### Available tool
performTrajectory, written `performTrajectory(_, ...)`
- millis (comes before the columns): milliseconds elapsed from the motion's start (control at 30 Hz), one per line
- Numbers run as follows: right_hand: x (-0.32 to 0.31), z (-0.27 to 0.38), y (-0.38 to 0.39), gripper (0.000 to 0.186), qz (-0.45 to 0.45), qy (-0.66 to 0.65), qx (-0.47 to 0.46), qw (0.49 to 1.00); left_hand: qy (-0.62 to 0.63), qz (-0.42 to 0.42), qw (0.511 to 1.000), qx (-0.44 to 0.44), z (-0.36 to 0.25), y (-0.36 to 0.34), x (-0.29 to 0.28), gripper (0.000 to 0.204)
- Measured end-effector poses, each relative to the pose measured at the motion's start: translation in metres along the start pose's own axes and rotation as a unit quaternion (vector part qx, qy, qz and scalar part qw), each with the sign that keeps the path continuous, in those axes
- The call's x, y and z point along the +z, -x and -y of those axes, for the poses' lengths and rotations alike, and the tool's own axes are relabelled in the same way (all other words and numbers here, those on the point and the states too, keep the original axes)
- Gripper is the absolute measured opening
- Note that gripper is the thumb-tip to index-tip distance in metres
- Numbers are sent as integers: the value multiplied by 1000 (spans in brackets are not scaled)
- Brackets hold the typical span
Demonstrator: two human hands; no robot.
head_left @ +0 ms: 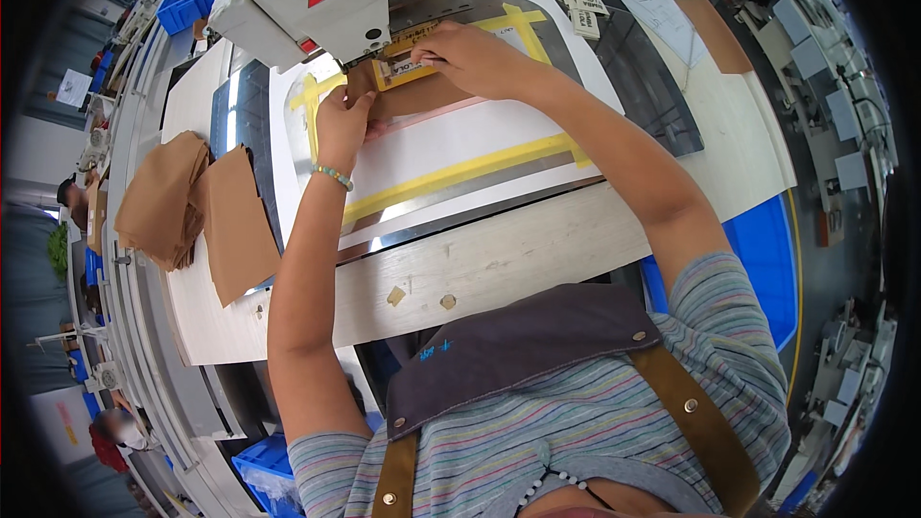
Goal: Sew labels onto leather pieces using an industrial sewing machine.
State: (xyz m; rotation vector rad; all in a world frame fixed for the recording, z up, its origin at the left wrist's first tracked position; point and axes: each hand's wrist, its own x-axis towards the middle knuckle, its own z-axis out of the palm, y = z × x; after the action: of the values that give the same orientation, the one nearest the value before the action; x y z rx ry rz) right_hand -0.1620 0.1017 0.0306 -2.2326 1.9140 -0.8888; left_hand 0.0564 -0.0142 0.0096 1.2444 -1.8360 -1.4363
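Observation:
Under the head of a white sewing machine (321,0), a brown fabric piece (422,96) lies beneath a yellow-edged frame. My left hand (342,125) pinches the left edge of that fabric between thumb and fingers. A small white label (403,65) with dark print shows within the frame. My right hand (475,59) is closed just right of the label, its fingertips around something small and thin that I cannot make out. White sheeting edged with yellow tape (460,173) spreads below both hands.
Brown fabric pieces are stacked (163,197) at the left, with another brown piece (238,221) beside them. Several white labels (576,2) lie at the back right, near a paper drawing (662,19) and a brown panel (715,35). A blue bin (767,259) stands right of the table.

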Motion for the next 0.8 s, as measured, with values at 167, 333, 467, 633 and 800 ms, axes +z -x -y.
performTrajectory(167,-28,5,17,27,-11,-132,87,987,72,-7,997,5,21,24,-22,23)
performTrajectory(333,-35,11,31,49,122,45,129,983,121,19,992,21,15,62,-7,18)
performTrajectory(467,-28,19,31,58,114,54,106,986,156,44,987,4,7,67,0,18)
performTrajectory(633,-8,23,37,49,67,110,-49,990,303,68,950,-25,15,45,-19,18)
performTrajectory(800,2,18,33,33,61,127,-101,985,230,118,965,-51,18,45,-22,16)
